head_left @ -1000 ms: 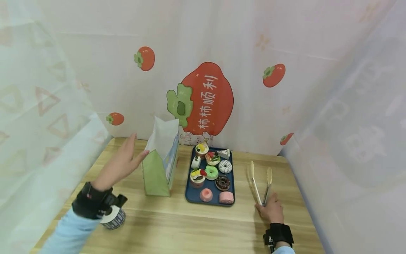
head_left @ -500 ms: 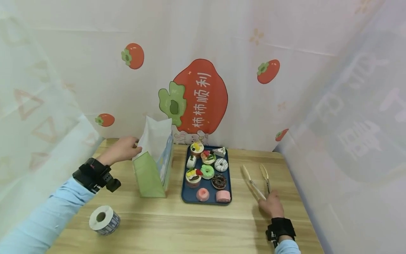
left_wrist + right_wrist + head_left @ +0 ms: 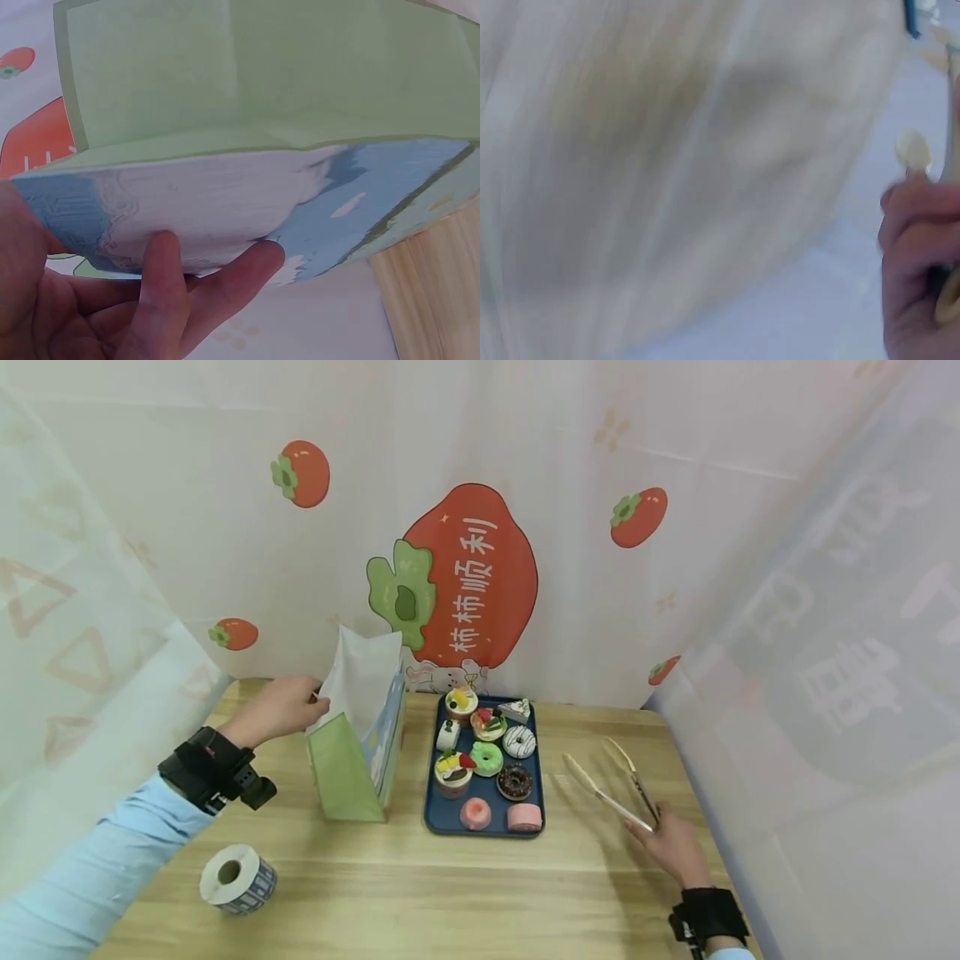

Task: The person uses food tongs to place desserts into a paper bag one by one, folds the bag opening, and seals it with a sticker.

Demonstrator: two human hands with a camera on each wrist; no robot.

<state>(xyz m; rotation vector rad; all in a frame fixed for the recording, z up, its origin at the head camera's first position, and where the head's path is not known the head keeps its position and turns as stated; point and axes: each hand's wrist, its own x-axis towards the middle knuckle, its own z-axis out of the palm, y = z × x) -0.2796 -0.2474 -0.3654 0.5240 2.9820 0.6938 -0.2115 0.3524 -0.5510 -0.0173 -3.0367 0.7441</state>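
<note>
A paper bag point(image 3: 347, 772) with a green side and a blue-and-white printed face stands upright on the table, its white inside showing at the open top. My left hand point(image 3: 273, 710) grips the bag's left top edge. In the left wrist view several fingers point(image 3: 165, 277) lie against its printed outer face; the thumb is hidden there. On the right, my right hand point(image 3: 678, 847) holds metal tongs point(image 3: 611, 799) with cream tips, which are spread apart above the table. The right wrist view is blurred, with the fingers round the tongs at its right edge.
A blue tray point(image 3: 442, 817) with several toy cakes and doughnuts, including a chocolate doughnut point(image 3: 515, 794), lies between bag and tongs. A roll of labels point(image 3: 243, 893) stands at the front left. Printed curtains point(image 3: 570, 610) enclose the wooden table point(image 3: 420, 893).
My left hand has come down onto the bag's left top edge. The right hand has taken the tongs up, and they have turned leftward. The head view has shifted slightly.
</note>
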